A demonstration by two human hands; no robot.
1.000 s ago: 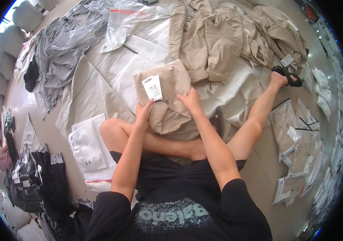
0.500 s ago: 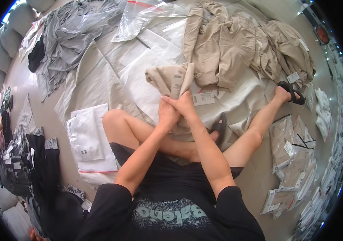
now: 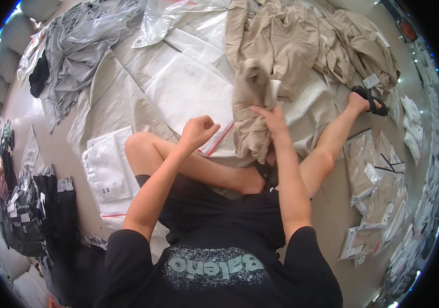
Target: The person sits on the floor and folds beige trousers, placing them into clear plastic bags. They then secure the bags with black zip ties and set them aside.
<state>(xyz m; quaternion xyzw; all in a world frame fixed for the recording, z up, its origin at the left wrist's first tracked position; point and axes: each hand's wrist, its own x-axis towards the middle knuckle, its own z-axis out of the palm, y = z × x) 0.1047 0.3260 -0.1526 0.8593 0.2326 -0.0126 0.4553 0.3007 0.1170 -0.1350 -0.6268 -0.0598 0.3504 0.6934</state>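
Note:
My right hand [image 3: 274,122] grips a bunched khaki garment [image 3: 250,128] by its right side, the thumb lying across the cloth. The garment hangs over the ground sheet in front of my crossed leg, and its upper end is smeared by motion. To the left, my left hand [image 3: 199,132] is apart from the garment with its fingers curled in and nothing visible in them. Just beyond that hand lies a flat white plastic bag [image 3: 191,95] with a red strip along its edge.
Heaped khaki garments [image 3: 291,46] lie at the far right, and grey garments [image 3: 83,46] at the far left. White packs [image 3: 107,172] lie by my left knee. Bagged khaki garments [image 3: 376,190] are strewn right of my outstretched leg. Dark clothes [image 3: 50,205] lie at the left.
Both hands were together on the khaki garment. Now the right hand has carried it rightward, uncovering the white bag, while the left hand has let go and moved left.

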